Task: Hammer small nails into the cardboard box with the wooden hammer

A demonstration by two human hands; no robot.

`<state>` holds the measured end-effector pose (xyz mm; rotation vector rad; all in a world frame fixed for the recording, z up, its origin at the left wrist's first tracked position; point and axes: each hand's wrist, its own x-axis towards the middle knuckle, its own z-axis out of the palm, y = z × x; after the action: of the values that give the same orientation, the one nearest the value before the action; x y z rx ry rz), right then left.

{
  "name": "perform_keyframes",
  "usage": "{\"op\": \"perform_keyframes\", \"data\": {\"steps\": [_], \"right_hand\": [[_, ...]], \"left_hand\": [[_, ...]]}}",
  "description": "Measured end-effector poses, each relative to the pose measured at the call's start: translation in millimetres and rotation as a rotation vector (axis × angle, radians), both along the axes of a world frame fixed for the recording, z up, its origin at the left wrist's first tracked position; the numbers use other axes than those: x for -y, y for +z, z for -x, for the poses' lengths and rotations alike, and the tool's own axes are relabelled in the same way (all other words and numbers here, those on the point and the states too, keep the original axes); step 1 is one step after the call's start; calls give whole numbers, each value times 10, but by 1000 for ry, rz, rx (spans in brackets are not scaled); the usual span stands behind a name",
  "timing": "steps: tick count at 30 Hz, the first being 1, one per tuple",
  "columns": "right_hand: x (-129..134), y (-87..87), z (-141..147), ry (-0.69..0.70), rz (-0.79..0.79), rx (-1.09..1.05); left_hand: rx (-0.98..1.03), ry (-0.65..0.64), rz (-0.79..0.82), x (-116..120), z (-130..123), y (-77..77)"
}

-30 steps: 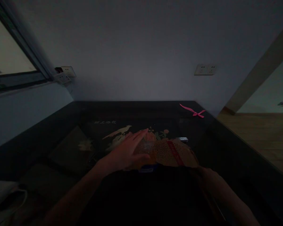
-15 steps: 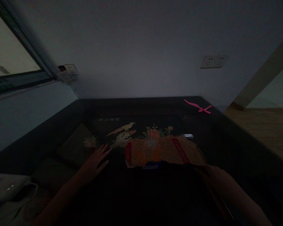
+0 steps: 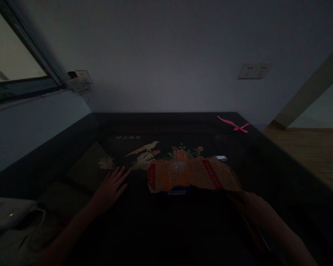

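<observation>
The scene is very dark. A tan, dark-dotted paper bag (image 3: pixel 194 173) with red bands lies crumpled on the dark tabletop, orange showing on its left half. Under its front edge pokes a blue item (image 3: pixel 178 190) with pale lettering. My left hand (image 3: pixel 112 186) rests flat on the table left of the bag, fingers spread, holding nothing. At the bag's front right corner, my right hand (image 3: pixel 251 205) is closed, its fingers mostly lost in shadow. A long thin brownish thing (image 3: pixel 256 234) with a light edge runs from beneath that hand toward me; its kind is unclear.
A pink ribbon (image 3: pixel 237 127) lies at the table's far right. Beyond the bag is a small shiny silver piece (image 3: pixel 221 158). A white device (image 3: pixel 11 213) with a cable sits at the near left. Flowers and a bird decorate the tabletop (image 3: pixel 155 127); a wall (image 3: pixel 166 74) stands behind.
The view has shifted slightly, so the table and bag sit a little higher in the picture. Both hands keep nearly the same places and poses.
</observation>
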<state>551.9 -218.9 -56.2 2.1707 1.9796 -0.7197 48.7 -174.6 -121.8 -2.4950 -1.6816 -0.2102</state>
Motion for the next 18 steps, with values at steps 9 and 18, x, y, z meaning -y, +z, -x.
{"op": "perform_keyframes", "data": {"steps": [9,18], "right_hand": [[-2,-91,-54,25,-53,31],[-6,-24,-19,18,-24,14]], "left_hand": [[-3,-76,35,85,-96,-46],[-15,-311,122,496,-618,181]]}}
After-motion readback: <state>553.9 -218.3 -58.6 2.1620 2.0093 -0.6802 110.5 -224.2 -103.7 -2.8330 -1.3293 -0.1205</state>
